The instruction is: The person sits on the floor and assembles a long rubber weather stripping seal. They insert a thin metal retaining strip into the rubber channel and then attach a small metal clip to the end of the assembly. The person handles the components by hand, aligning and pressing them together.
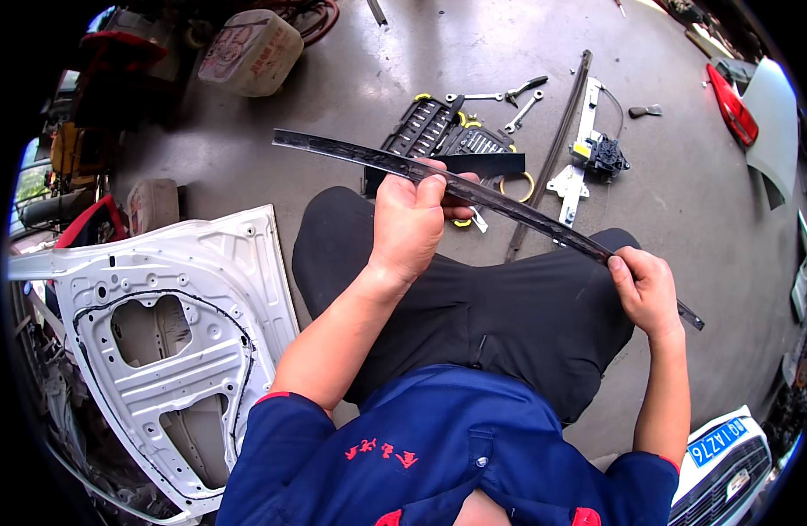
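A long, thin, slightly bowed black trim strip (526,216) crosses above my knees, its left end higher in the picture than its right. My left hand (412,215) is closed round it left of its middle, thumb on top. Near the lower right end, my right hand (646,291) pinches the same strip. On the floor beyond lies an opened black tool case (421,127) with sockets in rows, partly covered by a flat dark piece (493,163). A second long dark strip (557,145) rests beside a window regulator (573,177) with a black motor (607,157).
A bare white car door (149,381) lies at the left. Wrenches (524,112), a ratchet (528,87) and a small brush-like tool (646,111) are on the grey floor. A plastic jug (250,54), a red tail light (733,107) and a white car's front (723,469) stand around.
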A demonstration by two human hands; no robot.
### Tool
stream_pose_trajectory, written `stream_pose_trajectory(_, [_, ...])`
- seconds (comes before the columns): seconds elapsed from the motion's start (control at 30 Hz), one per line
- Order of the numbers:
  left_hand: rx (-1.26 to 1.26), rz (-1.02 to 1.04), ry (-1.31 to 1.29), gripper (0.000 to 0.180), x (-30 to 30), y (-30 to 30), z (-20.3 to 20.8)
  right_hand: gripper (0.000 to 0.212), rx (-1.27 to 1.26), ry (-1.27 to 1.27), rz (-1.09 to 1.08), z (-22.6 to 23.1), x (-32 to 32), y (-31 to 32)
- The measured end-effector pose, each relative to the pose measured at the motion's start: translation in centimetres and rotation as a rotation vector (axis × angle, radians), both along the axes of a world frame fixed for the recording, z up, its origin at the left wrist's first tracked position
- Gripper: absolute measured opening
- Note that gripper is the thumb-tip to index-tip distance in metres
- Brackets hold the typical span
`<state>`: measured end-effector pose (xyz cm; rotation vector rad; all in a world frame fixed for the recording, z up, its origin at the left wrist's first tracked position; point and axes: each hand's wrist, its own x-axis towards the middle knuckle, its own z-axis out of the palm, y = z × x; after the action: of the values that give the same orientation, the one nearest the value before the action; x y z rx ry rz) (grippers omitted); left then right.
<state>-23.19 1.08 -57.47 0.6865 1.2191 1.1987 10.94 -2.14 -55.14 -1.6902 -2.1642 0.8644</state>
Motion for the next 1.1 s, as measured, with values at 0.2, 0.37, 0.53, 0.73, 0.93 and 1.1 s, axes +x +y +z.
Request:
stream_pose_trajectory(0.2, [0.057, 0.072, 0.114, 0.019, 0.5, -0.1, -0.2, 0.029, 0.091, 0.035, 0.001, -0.4, -0.7, -0.5])
stream_pose_trajectory(0.37, [-0.063, -0.01, -0.102, 0.026, -0.2, 0.4, 0.0, 0.036, 0.081, 0.043, -0.021, -1.0, 0.3, -1.1])
stream_pose_trajectory(0.53, [0.005, -0.139, -0.256, 0.038, -0.9, -0.3, -0.4, 0.039, 0.006, 0.06, -0.037, -0.9, 1.0, -0.8])
stream_pose_trajectory(0.73, [-0.044, -0.122, -0.076, 0.022, -0.2, -0.2, 0.6, 0.039, -0.005, 0.035, -0.043, -1.1, 1.6, -0.9])
stream_pose_trajectory(0.93, [-0.03, -0.061, -0.01, 0.014, 0.5, -0.2, 0.4, 0.038, 0.027, 0.041, -0.051, -0.9, 1.3, -1.3])
stream_pose_trajectory(1.1, [-0.032, -0.105, -0.032, 0.017, 0.3, -0.3, 0.0, 0.041, -0.004, 0.078, -0.052, -1.6, 1.5, -1.2])
